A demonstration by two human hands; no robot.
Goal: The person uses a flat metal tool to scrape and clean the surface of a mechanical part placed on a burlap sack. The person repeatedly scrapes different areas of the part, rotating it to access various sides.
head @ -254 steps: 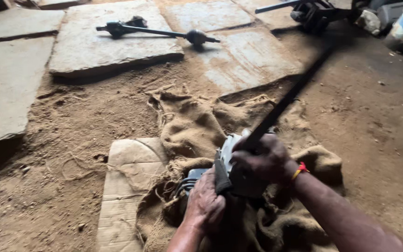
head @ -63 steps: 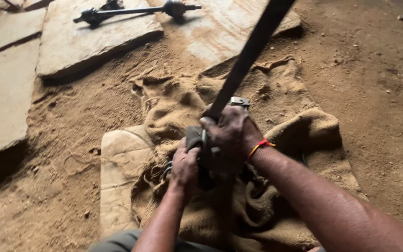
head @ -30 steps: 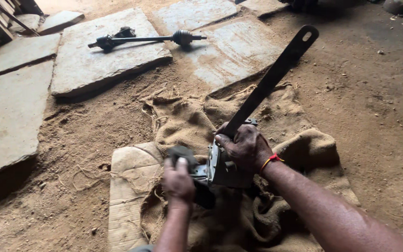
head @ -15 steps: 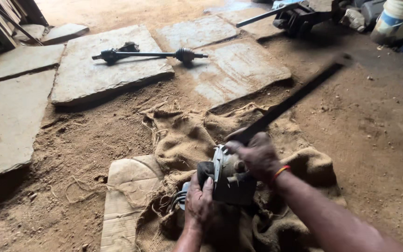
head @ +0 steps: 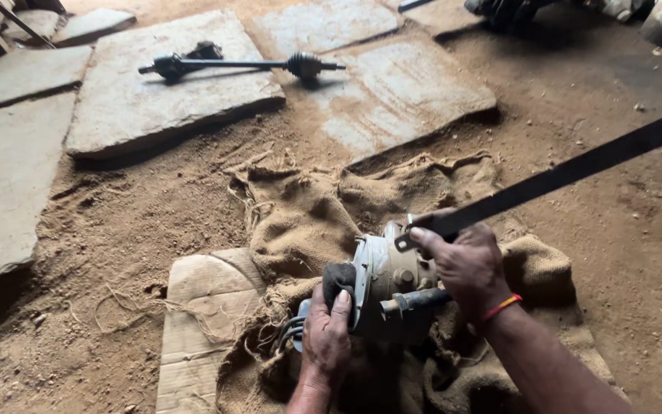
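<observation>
Motor [head: 388, 287], a grey metal unit with a round housing, rests on burlap [head: 308, 222] in the lower middle of the view, directly in front of the person. Left hand [head: 326, 337] closes over its near left side, thumb up against a dark rubber part [head: 339, 277]; grip is firm. A bundle of wires [head: 289, 331] leaves the unit just left of that hand. Right hand [head: 469, 268] is wrapped around the near end of a long flat bar [head: 553, 178], whose end sits against the top of the motor; the bar runs up and to the right, ending in a slotted tip. A red band [head: 502, 307] circles the right wrist. A short shaft [head: 411, 300] projects from the motor beneath the right palm. Cardboard [head: 201, 322] lies flat beside the burlap on the left, partly under it. Sandy ground [head: 139, 222] surrounds both. Farther out, stone slabs [head: 155, 100] cover the ground; on one lies an axle shaft [head: 239, 65] with dark boots at each end. Dark machinery sits at the top edge, too cropped to identify
</observation>
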